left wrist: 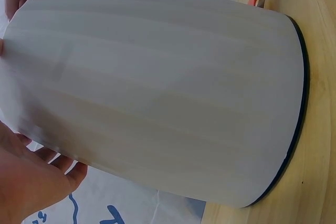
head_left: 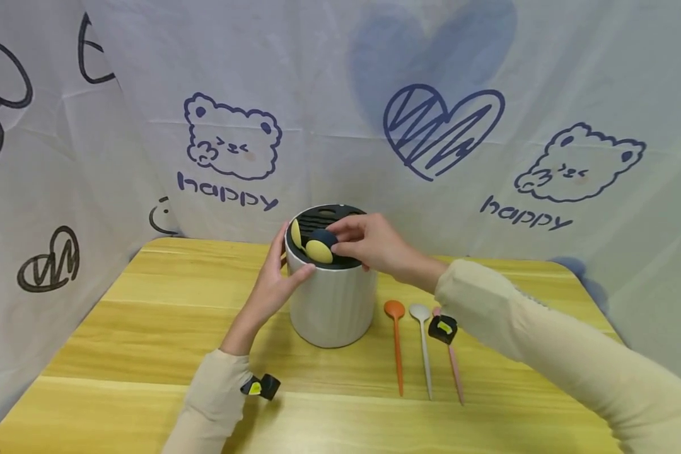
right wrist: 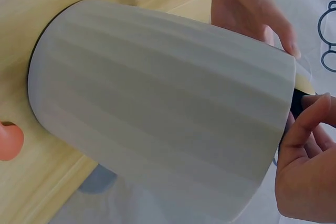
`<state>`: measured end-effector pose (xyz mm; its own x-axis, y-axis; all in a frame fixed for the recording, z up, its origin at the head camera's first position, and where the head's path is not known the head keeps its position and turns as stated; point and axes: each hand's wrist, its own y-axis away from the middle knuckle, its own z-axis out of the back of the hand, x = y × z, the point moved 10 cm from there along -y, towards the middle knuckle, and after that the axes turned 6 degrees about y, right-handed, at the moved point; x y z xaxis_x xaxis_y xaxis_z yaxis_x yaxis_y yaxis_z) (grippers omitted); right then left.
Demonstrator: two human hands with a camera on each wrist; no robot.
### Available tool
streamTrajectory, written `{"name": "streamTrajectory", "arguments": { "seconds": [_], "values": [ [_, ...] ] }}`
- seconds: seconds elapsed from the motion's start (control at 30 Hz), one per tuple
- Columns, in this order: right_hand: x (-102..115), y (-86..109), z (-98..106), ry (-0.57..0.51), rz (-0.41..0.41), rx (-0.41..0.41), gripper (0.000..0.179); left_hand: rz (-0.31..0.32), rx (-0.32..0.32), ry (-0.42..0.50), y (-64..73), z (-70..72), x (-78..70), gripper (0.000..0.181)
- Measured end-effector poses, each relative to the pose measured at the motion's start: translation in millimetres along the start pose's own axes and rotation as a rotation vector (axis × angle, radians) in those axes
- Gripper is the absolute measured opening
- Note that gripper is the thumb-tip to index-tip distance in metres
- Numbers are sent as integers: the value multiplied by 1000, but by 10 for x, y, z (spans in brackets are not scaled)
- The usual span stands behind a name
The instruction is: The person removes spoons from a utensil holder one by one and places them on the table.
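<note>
A white ribbed utensil holder (head_left: 331,312) with a black slotted top (head_left: 312,222) stands upright on the table. My left hand (head_left: 271,280) grips its left side, thumb at the near rim and fingers round the wall. Over the top, my right hand (head_left: 377,243) pinches a dark navy spoon (head_left: 326,236) by its head; its handle is hidden. Two yellow spoon heads show at the holder's opening, one round (head_left: 320,252) in front of the navy one and one edge-on (head_left: 296,233) at the left rim. In the right wrist view, the holder's wall (right wrist: 157,103) covers most of the spoons.
Right of the holder lie an orange spoon (head_left: 394,309), a white spoon (head_left: 420,312) and a pink spoon (head_left: 456,372), side by side with handles toward me. A printed cloth (head_left: 329,94) hangs behind the wooden table (head_left: 147,315).
</note>
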<state>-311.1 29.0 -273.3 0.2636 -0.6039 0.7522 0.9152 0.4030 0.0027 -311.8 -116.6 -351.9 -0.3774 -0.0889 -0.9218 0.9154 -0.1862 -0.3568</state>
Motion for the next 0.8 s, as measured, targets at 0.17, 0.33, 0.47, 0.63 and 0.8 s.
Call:
{"name": "streamTrajectory", "arguments": {
  "seconds": [0.17, 0.33, 0.47, 0.63, 0.8],
  "values": [
    [0, -21, -32, -31, 18, -8, 35, 2, -1, 2, 13, 3, 21, 88],
    [6, -25, -30, -59, 28, -25, 35, 1, 3, -2, 9, -3, 23, 88],
    [24, -28, -22, -86, 53, -38, 36, 4, 0, -1, 13, 4, 29, 88],
    [62, -15, 38, -114, 105, -83, 39, -11, -2, 0, -9, 2, 19, 88],
    [80, -12, 84, -154, 139, -119, 40, -15, 1, 2, -5, -5, 11, 90]
  ]
}}
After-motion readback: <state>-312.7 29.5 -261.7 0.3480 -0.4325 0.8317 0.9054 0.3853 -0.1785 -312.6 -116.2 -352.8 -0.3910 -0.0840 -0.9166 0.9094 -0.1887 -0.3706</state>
